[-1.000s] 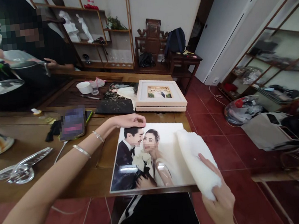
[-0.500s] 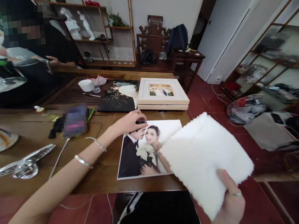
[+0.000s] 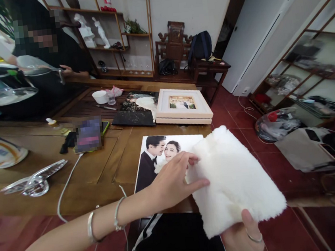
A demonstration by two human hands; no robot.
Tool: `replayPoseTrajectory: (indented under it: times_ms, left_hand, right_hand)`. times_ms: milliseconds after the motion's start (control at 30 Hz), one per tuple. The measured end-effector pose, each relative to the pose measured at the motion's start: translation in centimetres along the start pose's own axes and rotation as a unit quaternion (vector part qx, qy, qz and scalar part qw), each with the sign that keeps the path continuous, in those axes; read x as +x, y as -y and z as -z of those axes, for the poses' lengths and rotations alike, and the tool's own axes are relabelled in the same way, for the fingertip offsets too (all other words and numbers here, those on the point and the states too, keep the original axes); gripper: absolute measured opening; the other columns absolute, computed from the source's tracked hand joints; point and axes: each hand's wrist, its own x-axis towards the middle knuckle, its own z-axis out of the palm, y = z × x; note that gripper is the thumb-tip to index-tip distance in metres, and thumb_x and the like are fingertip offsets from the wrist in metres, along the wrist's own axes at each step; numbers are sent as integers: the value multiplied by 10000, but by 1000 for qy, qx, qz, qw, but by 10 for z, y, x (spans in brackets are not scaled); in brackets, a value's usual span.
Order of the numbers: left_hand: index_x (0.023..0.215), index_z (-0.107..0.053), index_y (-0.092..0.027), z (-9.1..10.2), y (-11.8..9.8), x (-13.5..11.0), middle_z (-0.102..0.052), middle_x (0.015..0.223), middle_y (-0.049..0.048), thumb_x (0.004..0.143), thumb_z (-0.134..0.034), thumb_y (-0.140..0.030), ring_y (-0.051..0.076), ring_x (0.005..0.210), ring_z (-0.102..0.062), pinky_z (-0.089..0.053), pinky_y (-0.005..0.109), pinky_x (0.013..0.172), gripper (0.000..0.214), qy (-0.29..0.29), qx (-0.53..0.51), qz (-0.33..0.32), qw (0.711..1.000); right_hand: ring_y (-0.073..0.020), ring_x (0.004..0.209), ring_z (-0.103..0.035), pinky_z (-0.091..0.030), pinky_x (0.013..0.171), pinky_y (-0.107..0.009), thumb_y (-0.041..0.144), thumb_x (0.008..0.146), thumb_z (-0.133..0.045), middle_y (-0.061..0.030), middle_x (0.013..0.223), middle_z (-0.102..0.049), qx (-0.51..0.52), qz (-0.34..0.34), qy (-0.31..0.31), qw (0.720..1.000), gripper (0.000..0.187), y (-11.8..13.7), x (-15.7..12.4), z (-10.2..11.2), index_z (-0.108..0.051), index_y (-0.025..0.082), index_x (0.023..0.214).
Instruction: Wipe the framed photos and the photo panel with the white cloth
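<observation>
A fluffy white cloth (image 3: 235, 174) is held up by my right hand (image 3: 242, 239), thumb on its face and the other fingers behind it. My left hand (image 3: 173, 180) reaches across to the cloth's left side, thumb and fingers apart and appearing to touch its surface. Below that hand, a wedding photo panel (image 3: 144, 170) lies flat at the table's near edge, showing a couple. My left hand and the cloth cover its lower and right parts.
White-framed photos (image 3: 184, 115) are stacked beyond the panel, beside a dark photo print (image 3: 133, 115). To the left on the wooden table (image 3: 107, 179) are a phone (image 3: 89, 135) with a cable and a silver bow-shaped object (image 3: 36, 183). A person (image 3: 72, 51) is across the table.
My left hand has moved from the photo panel's top edge, right and nearer, to the cloth. My right hand has shifted slightly left, still holding the cloth.
</observation>
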Motion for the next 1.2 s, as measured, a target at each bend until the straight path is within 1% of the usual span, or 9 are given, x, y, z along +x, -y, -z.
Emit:
replayPoseTrajectory:
  times_ms: [133,233,367,533,633,833,1000,1100,1200]
  left_hand:
    - [837,-585,-205,8,4,8,-589,710,-7,823,-649,-463,150,666,-544,-423,278,612,267,57,-97,15,994]
    - [722,-578,-202,21,3,11,-578,695,-12,863,-612,-408,139,671,-519,-390,269,615,252,59,-104,1,993]
    - [707,-573,-196,34,6,11,-558,676,-13,867,-606,-375,141,675,-503,-387,272,643,242,29,-63,1,998]
    - [858,-617,-195,30,2,14,-607,773,3,832,-649,-420,140,702,-520,-394,267,654,229,53,-80,-13,995]
    - [825,-612,-183,23,-6,21,-574,717,-3,830,-643,-453,134,657,-494,-372,261,606,271,-4,-109,-22,994]
    - [817,-532,-193,5,-2,36,-533,663,-30,967,-438,-302,112,586,-458,-359,254,609,208,-124,-62,-71,988]
    - [923,-567,-203,10,12,39,-594,703,-9,971,-426,-300,144,634,-531,-387,274,651,177,-94,29,-86,991]
    - [897,-582,-198,35,25,29,-628,793,24,972,-398,-297,167,708,-572,-426,287,681,221,-98,73,-37,992]
    - [1077,-568,-197,58,43,0,-608,1034,85,941,-456,-341,243,971,-579,-451,380,872,227,-127,165,33,978]
  right_hand:
    - [-321,1223,-536,-406,1009,-612,498,896,-444,-105,1316,-592,-7,-3,22,1000,627,0,-3,-1,-314,273,1467]
    - [-348,1181,-565,-442,956,-636,493,878,-446,-141,1299,-598,15,-7,5,1000,656,12,2,-8,-316,237,1467]
    - [-353,1137,-594,-484,898,-634,507,838,-497,-146,1278,-611,35,-16,-40,998,695,20,11,-9,-318,258,1462]
    - [-343,1003,-663,-535,838,-590,448,789,-623,-136,1206,-656,10,-57,0,998,736,16,5,-8,-348,242,1439]
    - [-324,971,-672,-562,817,-534,333,731,-730,-115,1151,-685,-60,-47,13,997,747,23,0,-21,-409,234,1398]
    - [-283,847,-690,-593,737,-425,277,589,-838,-124,974,-727,-139,-7,16,990,672,31,3,-32,-591,159,1203]
    - [-298,804,-703,-609,644,-426,314,620,-813,-117,966,-727,-127,-7,10,992,676,32,13,-22,-566,198,1238]
    - [-317,972,-669,-589,780,-479,273,599,-824,-102,1118,-690,-170,108,-80,976,745,46,26,-21,-535,211,1283]
    - [-376,1192,-538,-412,1032,-569,186,542,-835,-143,1260,-614,-281,323,-154,890,691,58,53,-17,-598,136,1189]
